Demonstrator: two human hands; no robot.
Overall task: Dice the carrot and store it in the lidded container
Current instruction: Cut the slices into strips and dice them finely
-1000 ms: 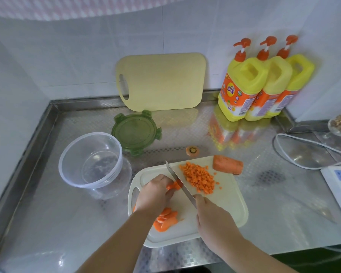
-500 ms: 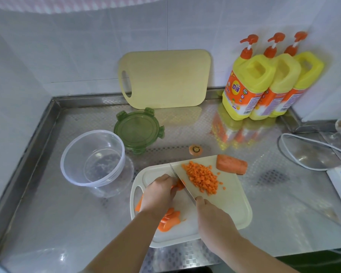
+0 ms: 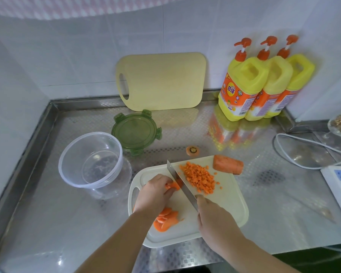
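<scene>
Knife (image 3: 182,184) barely shifted; right grip (image 3: 215,219) clenches it. Your left grip (image 3: 154,194) pinches carrot strips (image 3: 172,185) at blade: slip cuts fingertips (image 3: 169,191).

A single camera, worn on the head, looks forward and down on the table (image 3: 274,203) from close, reaching its far left corner and the wall (image 3: 87,56).

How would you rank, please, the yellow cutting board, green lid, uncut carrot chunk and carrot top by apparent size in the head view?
Largest to smallest:
1. yellow cutting board
2. green lid
3. uncut carrot chunk
4. carrot top
</scene>
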